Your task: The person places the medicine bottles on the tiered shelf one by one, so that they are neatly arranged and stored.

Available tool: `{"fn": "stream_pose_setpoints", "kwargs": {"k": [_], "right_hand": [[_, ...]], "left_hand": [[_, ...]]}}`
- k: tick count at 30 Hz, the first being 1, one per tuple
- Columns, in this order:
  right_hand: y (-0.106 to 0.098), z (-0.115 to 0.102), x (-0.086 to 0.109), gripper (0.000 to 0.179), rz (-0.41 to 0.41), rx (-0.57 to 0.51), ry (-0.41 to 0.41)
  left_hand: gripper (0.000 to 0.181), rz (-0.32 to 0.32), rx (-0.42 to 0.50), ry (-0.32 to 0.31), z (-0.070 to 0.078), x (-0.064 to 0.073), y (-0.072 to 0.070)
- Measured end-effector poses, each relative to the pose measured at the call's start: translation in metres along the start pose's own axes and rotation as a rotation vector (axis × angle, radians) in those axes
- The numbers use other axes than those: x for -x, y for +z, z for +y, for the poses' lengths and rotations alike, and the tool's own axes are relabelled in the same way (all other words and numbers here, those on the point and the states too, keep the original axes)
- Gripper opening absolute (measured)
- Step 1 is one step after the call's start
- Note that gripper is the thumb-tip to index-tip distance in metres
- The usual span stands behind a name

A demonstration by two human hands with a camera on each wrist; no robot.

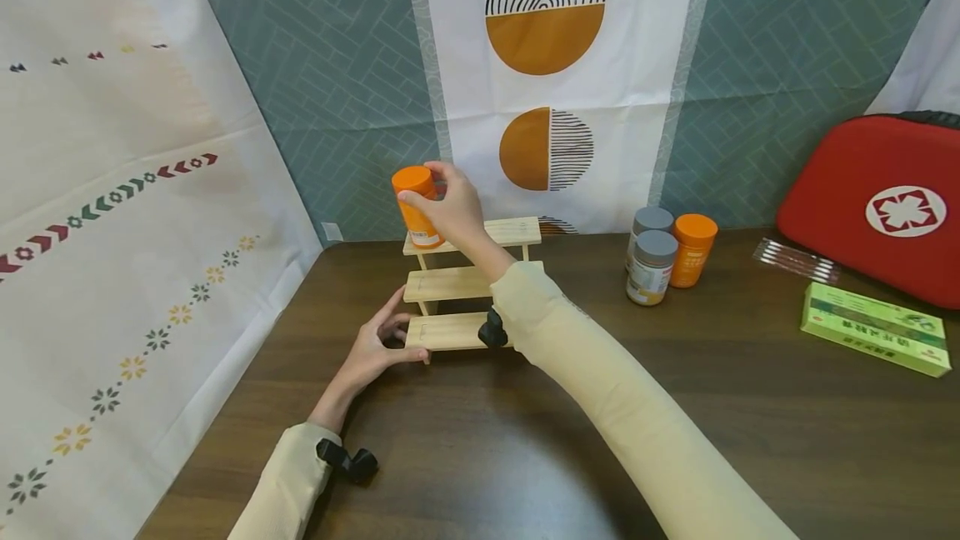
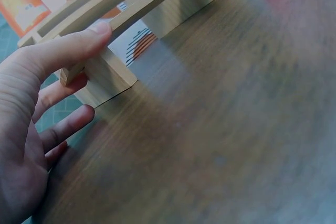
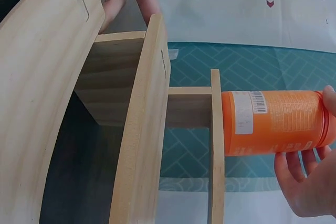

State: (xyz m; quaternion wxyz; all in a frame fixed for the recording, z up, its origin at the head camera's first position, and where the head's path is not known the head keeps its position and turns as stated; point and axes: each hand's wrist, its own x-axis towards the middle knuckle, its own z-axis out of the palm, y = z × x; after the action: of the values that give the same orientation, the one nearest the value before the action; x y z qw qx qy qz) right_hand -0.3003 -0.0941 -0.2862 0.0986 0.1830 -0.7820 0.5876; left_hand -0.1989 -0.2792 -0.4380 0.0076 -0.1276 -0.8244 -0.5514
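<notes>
My right hand (image 1: 459, 208) holds an orange bottle (image 1: 417, 205) with an orange lid over the left end of the top step of a three-step wooden display stand (image 1: 448, 284). In the right wrist view the base of the orange bottle (image 3: 273, 120) is right at the top plank, and the fingers are round its lid end. At the lowest step, my left hand (image 1: 372, 348) grips the left end of the plank. The left wrist view has the thumb (image 2: 86, 43) on the plank's edge and a finger under it, the other fingers spread loosely beside the stand.
Right of the stand are two grey-lidded jars (image 1: 649, 269) and another orange bottle (image 1: 693, 248). Farther right lie a clear packet of thin sticks (image 1: 795, 260), a green-yellow box (image 1: 873, 329) and a red first-aid case (image 1: 862, 190). Patterned cloths hang behind and left of the table.
</notes>
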Motion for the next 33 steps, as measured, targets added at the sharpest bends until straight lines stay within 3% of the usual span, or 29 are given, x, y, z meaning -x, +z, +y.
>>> {"fn": "stream_pose_setpoints", "kwargs": {"k": [16,25,33], "right_hand": [[-0.02,0.001,0.008,0.066,-0.04,0.064,-0.03],[-0.038,0.005,0.014,0.063,-0.025,0.004,-0.04],[-0.06,0.008,0.024,0.057,0.035,-0.075,-0.017]], "left_hand": [[0.105,-0.001,0.001,0.018,-0.001,-0.002,0.002],[0.106,0.012,-0.008,0.003,0.0,0.001,-0.001],[0.105,0.008,-0.014,0.016,-0.001,0.0,-0.001]]}}
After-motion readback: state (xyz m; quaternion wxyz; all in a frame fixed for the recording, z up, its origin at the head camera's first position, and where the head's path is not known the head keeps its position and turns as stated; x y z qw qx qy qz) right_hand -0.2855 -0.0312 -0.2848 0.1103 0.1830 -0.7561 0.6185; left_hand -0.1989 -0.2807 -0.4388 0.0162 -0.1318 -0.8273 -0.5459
